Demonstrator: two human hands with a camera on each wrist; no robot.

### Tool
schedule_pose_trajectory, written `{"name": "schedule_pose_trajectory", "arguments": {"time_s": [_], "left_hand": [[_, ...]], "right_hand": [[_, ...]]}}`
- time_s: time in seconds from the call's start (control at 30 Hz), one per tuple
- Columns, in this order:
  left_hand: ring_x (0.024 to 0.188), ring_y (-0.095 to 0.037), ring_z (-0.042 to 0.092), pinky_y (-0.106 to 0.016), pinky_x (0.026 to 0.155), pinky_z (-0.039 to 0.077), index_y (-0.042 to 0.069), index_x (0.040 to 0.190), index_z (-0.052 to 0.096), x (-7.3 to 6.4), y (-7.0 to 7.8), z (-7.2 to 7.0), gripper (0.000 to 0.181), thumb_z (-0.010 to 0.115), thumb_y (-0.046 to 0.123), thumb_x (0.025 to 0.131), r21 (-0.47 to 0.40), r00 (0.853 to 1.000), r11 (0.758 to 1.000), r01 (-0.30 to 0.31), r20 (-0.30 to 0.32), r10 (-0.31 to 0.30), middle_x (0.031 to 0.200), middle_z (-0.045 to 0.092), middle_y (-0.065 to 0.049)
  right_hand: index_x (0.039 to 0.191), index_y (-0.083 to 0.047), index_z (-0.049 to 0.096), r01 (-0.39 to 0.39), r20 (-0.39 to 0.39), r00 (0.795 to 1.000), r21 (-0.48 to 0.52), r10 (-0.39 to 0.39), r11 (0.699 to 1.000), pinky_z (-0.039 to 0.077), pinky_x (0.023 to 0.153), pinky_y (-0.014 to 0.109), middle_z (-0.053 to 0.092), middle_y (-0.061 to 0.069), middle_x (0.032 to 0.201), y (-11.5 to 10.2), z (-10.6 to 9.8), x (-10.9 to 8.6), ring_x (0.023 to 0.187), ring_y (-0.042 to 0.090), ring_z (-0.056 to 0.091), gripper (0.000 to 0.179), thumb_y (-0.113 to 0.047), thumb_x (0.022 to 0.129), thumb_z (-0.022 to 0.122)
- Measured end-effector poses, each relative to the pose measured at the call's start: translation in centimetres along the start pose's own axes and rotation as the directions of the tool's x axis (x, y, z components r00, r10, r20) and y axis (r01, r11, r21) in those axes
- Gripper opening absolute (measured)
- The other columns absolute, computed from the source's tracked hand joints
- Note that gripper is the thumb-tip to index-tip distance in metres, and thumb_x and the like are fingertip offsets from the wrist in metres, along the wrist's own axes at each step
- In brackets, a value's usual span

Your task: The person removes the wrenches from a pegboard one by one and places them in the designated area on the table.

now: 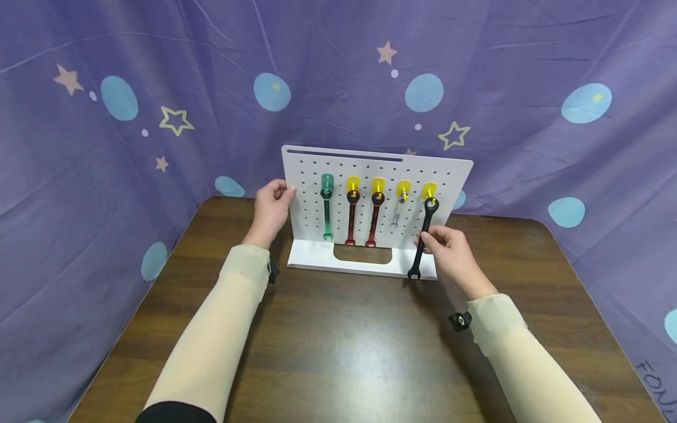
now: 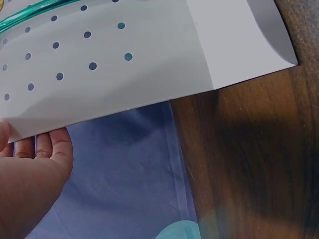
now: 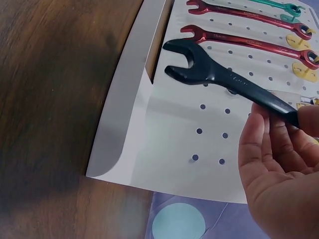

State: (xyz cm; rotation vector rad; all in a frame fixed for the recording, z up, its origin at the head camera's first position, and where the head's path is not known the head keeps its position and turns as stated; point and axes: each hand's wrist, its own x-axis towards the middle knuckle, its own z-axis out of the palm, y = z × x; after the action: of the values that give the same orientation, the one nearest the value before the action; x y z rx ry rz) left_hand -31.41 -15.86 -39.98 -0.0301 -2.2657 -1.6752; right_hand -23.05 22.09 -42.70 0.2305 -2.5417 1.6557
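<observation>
My left hand grips the left edge of a white pegboard, thumb in front and fingers behind; the left wrist view shows those fingers curled under the edge. At the board's right side, my right hand pinches a black combination wrench by the middle of its shaft. Its ring end is up at the rightmost yellow hook, overlapping the hook's tip. The open jaw end points down and stands out from the board, as the right wrist view shows.
A green wrench hangs from a green hook on the left. Two red wrenches and a small pale tool hang from yellow hooks. The board's foot rests on a brown wooden table. Behind is a purple patterned curtain.
</observation>
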Motion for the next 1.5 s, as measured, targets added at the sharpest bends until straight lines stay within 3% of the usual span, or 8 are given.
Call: {"name": "schedule_pose_trajectory", "arguments": {"time_s": [0.43,1.2,1.5], "left_hand": [[0.076,-0.017,0.052,-0.026,0.064,0.043,-0.007,0.108,0.067,0.0,0.0,0.0,0.017,0.063,0.008,0.102,-0.003,1.000,1.000,-0.026,-0.013,0.026,0.092,0.065,-0.018],[0.075,-0.016,0.051,-0.025,0.062,0.041,-0.007,0.109,0.067,0.0,-0.2,0.0,0.018,0.062,0.009,0.103,-0.002,1.000,1.000,-0.028,-0.012,0.028,0.090,0.064,-0.016],[0.073,-0.016,0.051,-0.025,0.060,0.040,-0.007,0.107,0.067,0.0,-0.2,0.2,0.016,0.063,0.008,0.102,-0.019,0.999,0.999,-0.029,-0.019,0.028,0.089,0.064,-0.016]], "right_hand": [[0.105,0.018,0.065,0.007,0.009,1.000,0.098,-0.008,0.995,0.057,0.077,0.030,0.070,0.025,0.100,-0.2,-0.1,-0.3,0.085,0.014,0.070,0.023,-0.005,0.104,0.059],[0.105,0.019,0.065,0.045,0.007,0.999,0.119,-0.046,0.992,0.057,0.074,0.029,0.071,0.026,0.099,-1.1,-0.4,-0.6,0.082,0.013,0.071,0.023,-0.004,0.103,0.060],[0.102,0.013,0.069,0.056,0.011,0.998,0.069,-0.057,0.996,0.056,0.076,0.027,0.072,0.021,0.096,-1.3,-0.6,-0.6,0.082,0.015,0.071,0.022,-0.008,0.103,0.062]]}}
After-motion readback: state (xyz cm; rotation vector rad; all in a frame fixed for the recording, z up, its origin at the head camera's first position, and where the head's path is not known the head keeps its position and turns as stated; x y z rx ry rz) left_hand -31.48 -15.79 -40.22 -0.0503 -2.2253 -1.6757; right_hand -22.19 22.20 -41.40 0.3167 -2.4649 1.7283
